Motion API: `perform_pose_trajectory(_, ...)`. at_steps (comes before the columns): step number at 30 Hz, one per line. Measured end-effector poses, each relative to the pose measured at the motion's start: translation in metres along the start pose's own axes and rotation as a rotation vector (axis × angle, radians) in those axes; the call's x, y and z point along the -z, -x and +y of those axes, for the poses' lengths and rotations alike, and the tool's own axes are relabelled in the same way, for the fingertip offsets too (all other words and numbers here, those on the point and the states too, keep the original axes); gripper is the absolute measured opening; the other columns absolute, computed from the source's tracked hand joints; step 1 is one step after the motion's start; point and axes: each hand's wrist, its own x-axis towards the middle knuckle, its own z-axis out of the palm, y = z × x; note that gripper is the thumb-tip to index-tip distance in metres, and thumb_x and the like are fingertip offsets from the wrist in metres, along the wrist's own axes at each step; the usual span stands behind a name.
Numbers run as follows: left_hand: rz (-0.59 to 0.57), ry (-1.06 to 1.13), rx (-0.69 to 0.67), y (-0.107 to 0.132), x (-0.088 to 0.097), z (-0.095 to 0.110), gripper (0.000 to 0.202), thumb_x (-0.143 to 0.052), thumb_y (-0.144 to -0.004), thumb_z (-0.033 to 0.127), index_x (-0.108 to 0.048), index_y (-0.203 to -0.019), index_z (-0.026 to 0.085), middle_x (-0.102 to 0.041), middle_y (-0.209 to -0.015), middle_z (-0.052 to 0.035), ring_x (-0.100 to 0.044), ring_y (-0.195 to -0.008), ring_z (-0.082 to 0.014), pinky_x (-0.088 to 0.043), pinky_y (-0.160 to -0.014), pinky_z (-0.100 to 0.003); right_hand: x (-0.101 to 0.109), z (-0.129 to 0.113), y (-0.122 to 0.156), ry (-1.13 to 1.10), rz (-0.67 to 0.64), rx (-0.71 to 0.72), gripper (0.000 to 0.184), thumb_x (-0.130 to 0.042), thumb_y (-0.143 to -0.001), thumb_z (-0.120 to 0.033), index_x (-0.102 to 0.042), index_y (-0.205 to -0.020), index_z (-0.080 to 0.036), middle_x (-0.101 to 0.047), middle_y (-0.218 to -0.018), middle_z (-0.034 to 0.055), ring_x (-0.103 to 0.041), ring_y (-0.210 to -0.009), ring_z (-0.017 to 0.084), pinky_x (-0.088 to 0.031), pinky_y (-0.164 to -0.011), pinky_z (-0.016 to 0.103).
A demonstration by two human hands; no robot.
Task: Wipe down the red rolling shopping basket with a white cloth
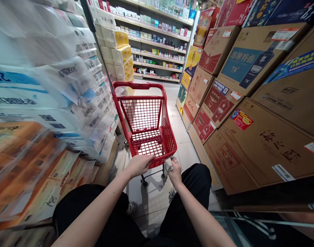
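Note:
A red plastic shopping cart (169,132) with grid walls stands in the aisle before my knees; nothing lies in its basket. My left hand (141,165) is closed over the cart's near rim, left of its middle. At the near right corner, my right hand (174,171) pinches a crumpled pale cloth (168,164) against or just beside the rim. Part of the cloth is hidden by the fingers. Black casters (144,183) show under the basket.
Stacked tissue packs (77,79) rise close on the left. Cardboard liquor cartons (270,137) are piled along the right. Shelves of small boxed goods (157,44) stand at the aisle's far end. A dark pole (101,51) rises from the cart's far left corner. The floor is pale tile (184,133).

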Motion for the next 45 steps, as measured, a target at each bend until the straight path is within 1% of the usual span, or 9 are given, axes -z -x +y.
perform_pose_trajectory(8,0.015,0.034,0.005,0.000,0.002,-0.002,0.015,-0.040,-0.086,0.027,-0.053,-0.093,0.024,-0.067,-0.088,-0.0038,-0.062,-0.079,-0.0191,-0.038,-0.063,-0.026,-0.026,-0.034,0.012,0.283,-0.187,0.121,0.053,-0.048,-0.069,-0.004,-0.054,-0.119,-0.019,-0.053,-0.117,0.0100,-0.046,-0.106,0.023,-0.043,-0.090,0.033)
perform_pose_trajectory(16,0.038,0.016,-0.024,0.005,0.000,-0.006,0.015,-0.042,-0.084,0.026,-0.054,-0.093,0.024,-0.067,-0.088,-0.0040,-0.062,-0.078,-0.0197,-0.040,-0.063,-0.027,-0.024,-0.034,0.001,0.232,-0.197,0.126,0.027,-0.051,-0.079,-0.013,-0.063,-0.101,-0.022,-0.060,-0.104,0.0051,-0.051,-0.098,0.020,-0.044,-0.088,0.030)
perform_pose_trajectory(22,0.198,0.059,-0.136,0.018,0.012,-0.003,0.024,-0.045,-0.080,0.019,-0.060,-0.098,0.023,-0.067,-0.088,-0.0039,-0.060,-0.088,-0.0190,-0.030,-0.103,-0.043,-0.020,-0.045,0.021,0.277,-0.237,0.219,0.041,-0.053,-0.076,-0.014,-0.058,-0.115,-0.023,-0.057,-0.106,0.0072,-0.050,-0.100,0.023,-0.045,-0.084,0.032)
perform_pose_trajectory(27,0.288,0.037,-0.016,0.033,0.011,-0.001,0.022,-0.042,-0.079,0.020,-0.063,-0.088,0.022,-0.067,-0.079,-0.0013,-0.059,-0.082,-0.0182,-0.013,-0.111,-0.049,-0.042,-0.064,0.027,0.452,-0.265,0.237,0.059,-0.052,-0.073,-0.011,-0.045,-0.131,-0.018,-0.055,-0.112,0.0118,-0.046,-0.104,0.026,-0.047,-0.078,0.033)
perform_pose_trajectory(32,0.253,0.082,-0.036,0.037,0.007,-0.003,0.024,-0.041,-0.077,0.018,-0.063,-0.086,0.022,-0.067,-0.078,-0.0004,-0.059,-0.080,-0.0166,-0.017,-0.110,-0.046,-0.061,-0.079,0.020,0.421,-0.199,0.123,0.042,-0.050,-0.075,-0.013,-0.055,-0.117,-0.018,-0.059,-0.109,0.0090,-0.050,-0.101,0.023,-0.045,-0.083,0.031)
perform_pose_trajectory(35,0.238,0.124,-0.039,0.037,0.008,-0.009,0.027,-0.041,-0.076,0.017,-0.064,-0.088,0.022,-0.067,-0.079,-0.0004,-0.059,-0.082,-0.0168,-0.016,-0.110,-0.046,-0.057,-0.083,0.010,0.316,-0.235,0.072,0.017,-0.051,-0.078,-0.020,-0.062,-0.090,-0.020,-0.064,-0.094,0.0049,-0.056,-0.089,0.020,-0.044,-0.077,0.026)
perform_pose_trajectory(38,0.233,0.246,-0.036,0.040,0.012,-0.018,0.035,-0.039,-0.074,0.014,-0.065,-0.095,0.023,-0.068,-0.086,0.0000,-0.059,-0.089,-0.0160,-0.017,-0.111,-0.045,-0.045,-0.083,0.001,0.154,-0.297,-0.002,0.015,-0.048,-0.079,-0.022,-0.061,-0.071,-0.019,-0.063,-0.074,0.0013,-0.056,-0.069,0.014,-0.041,-0.064,0.021)
perform_pose_trajectory(42,0.542,0.555,0.216,0.060,0.007,-0.012,0.041,-0.034,-0.080,0.015,-0.059,-0.112,0.022,-0.063,-0.110,-0.0043,-0.053,-0.109,-0.0175,-0.030,-0.107,-0.041,-0.030,-0.083,0.000,-0.103,-0.199,-0.145,0.020,-0.044,-0.081,-0.023,-0.062,-0.084,-0.018,-0.064,-0.075,0.0013,-0.058,-0.067,0.014,-0.042,-0.061,0.021)
perform_pose_trajectory(45,0.786,0.810,0.515,0.079,-0.014,0.018,0.030,-0.041,-0.085,0.027,-0.057,-0.110,0.021,-0.060,-0.110,-0.0071,-0.054,-0.106,-0.0200,-0.041,-0.096,-0.038,-0.023,-0.089,0.006,-0.131,-0.078,-0.115,0.021,-0.048,-0.079,-0.021,-0.061,-0.096,-0.018,-0.064,-0.089,0.0044,-0.060,-0.081,0.018,-0.046,-0.073,0.025)
